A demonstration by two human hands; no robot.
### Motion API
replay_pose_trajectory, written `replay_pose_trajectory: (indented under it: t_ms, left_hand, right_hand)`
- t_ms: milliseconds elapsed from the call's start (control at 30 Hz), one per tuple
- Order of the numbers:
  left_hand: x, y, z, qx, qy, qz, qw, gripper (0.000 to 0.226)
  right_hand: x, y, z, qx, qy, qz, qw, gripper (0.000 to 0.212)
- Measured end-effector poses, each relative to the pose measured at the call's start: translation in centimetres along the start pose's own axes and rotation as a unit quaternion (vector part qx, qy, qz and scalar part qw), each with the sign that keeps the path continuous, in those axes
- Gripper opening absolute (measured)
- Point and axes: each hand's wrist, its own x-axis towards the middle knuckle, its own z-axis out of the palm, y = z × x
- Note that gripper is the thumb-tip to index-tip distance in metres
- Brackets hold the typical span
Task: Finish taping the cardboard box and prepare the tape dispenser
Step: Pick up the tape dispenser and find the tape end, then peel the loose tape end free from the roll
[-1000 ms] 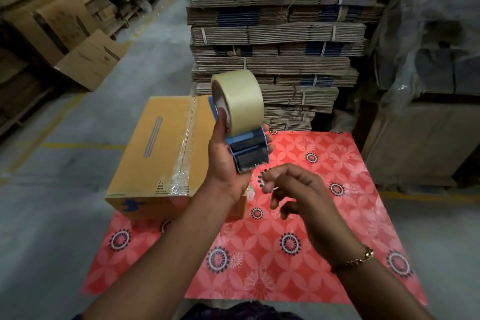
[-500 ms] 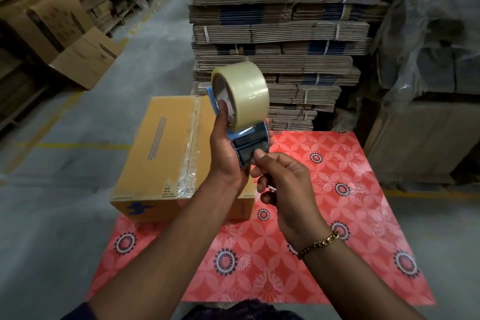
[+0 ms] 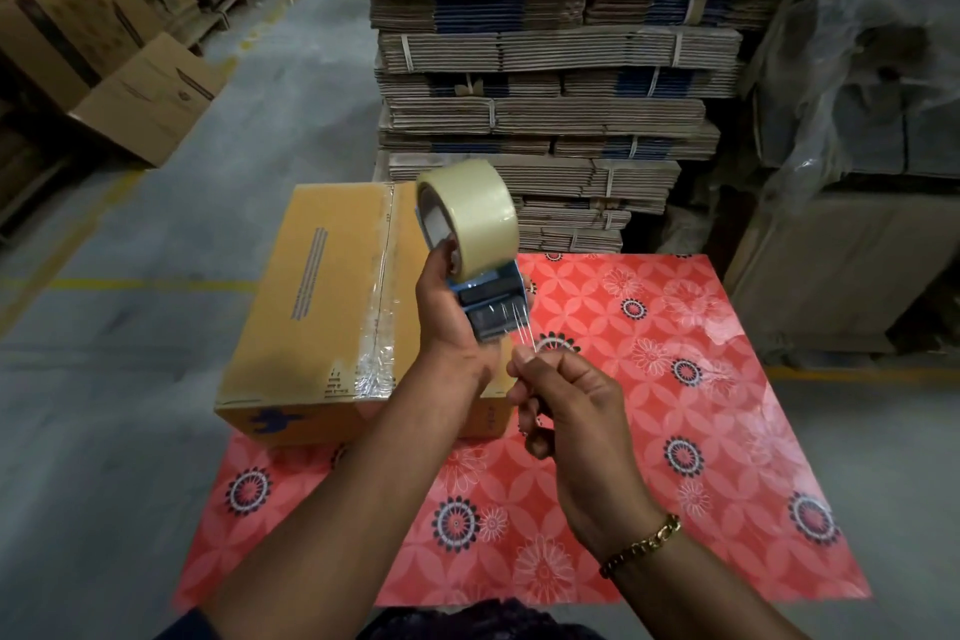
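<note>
Tape dispenser (image 3: 488,299), blue, with pale roll (image 3: 470,218) on top, held up over the floor in left hand (image 3: 452,327), closed round its body. Loose tape end (image 3: 522,333) pinched between right hand (image 3: 566,400) fingertips just below the dispenser. Taped cardboard box (image 3: 322,307) behind, partly on red patterned mat (image 3: 675,379), stacked flat cardboard (image 3: 545,68) beyond.

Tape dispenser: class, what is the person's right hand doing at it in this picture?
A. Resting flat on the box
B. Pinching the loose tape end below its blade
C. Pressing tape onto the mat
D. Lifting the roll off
B: the right hand pinches the stretched clear tape end just under the tape dispenser, which the left hand holds up.
</note>
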Motion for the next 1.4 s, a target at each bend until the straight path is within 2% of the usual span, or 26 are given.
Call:
replay_pose_trajectory:
  t_ms: [200,433,500,567,767,833,867,967,1000,1067,1167,1300,1367,1400]
  left_hand:
    - [2.6,-0.7,-2.5,0.023,0.036,-0.045,0.998,0.047]
    - [5.9,-2.9,-7.1,0.187,0.145,-0.116,0.965,0.034]
    - [7.0,-3.0,-8.5,0.236,0.154,-0.115,0.953,0.028]
    - [7.7,-2.7,-9.3,0.303,0.146,-0.093,0.937,0.012]
    - [9.8,-2.2,-10.8,0.427,0.132,-0.064,0.893,0.016]
    - [10.5,-2.2,-11.2,0.517,0.117,-0.034,0.847,0.016]
    - [10.7,-2.1,-11.5,0.579,0.107,-0.009,0.808,0.016]
    - [11.3,-2.1,-12.6,0.753,0.070,0.069,0.651,0.025]
    - [11.5,-2.1,-13.1,0.781,0.059,0.090,0.616,0.030]
    - [11.8,-2.1,-13.8,0.799,0.047,0.127,0.587,0.036]
    - [11.9,-2.0,-14.2,0.796,0.029,0.148,0.586,0.029]
    - [8.9,-1.8,-15.4,0.727,0.029,0.227,0.647,0.012]
    - [5.9,-2.1,-16.7,0.705,-0.020,0.274,0.654,0.012]
    - [4.3,-2.3,-17.2,0.705,-0.058,0.283,0.647,0.015]
  right_hand:
    - [1.5,2.6,0.2,-0.017,0.011,0.035,0.999,0.019]
    - [4.2,7.7,0.0,-0.013,0.062,0.116,0.991,0.017]
    - [4.8,9.0,-0.3,-0.004,0.068,0.142,0.987,0.018]
    - [5.2,10.1,-0.5,0.004,0.068,0.164,0.984,0.017]
    - [5.8,12.1,-0.1,0.032,0.090,0.203,0.975,0.011]
    - [5.8,12.5,0.2,0.038,0.092,0.207,0.973,0.011]
    - [5.8,12.7,0.3,0.039,0.092,0.208,0.973,0.013]
    - [5.7,13.1,0.8,0.041,0.094,0.215,0.971,0.014]
    - [5.7,13.2,0.9,0.042,0.094,0.216,0.971,0.015]
    - [5.6,13.5,1.1,0.046,0.098,0.219,0.970,0.016]
    - [5.7,13.8,1.2,0.057,0.105,0.219,0.968,0.016]
    - [5.6,13.9,1.4,0.066,0.105,0.215,0.969,0.015]
    - [5.6,13.9,1.4,0.069,0.102,0.214,0.969,0.015]
    - [5.6,13.9,1.4,0.071,0.099,0.214,0.969,0.015]
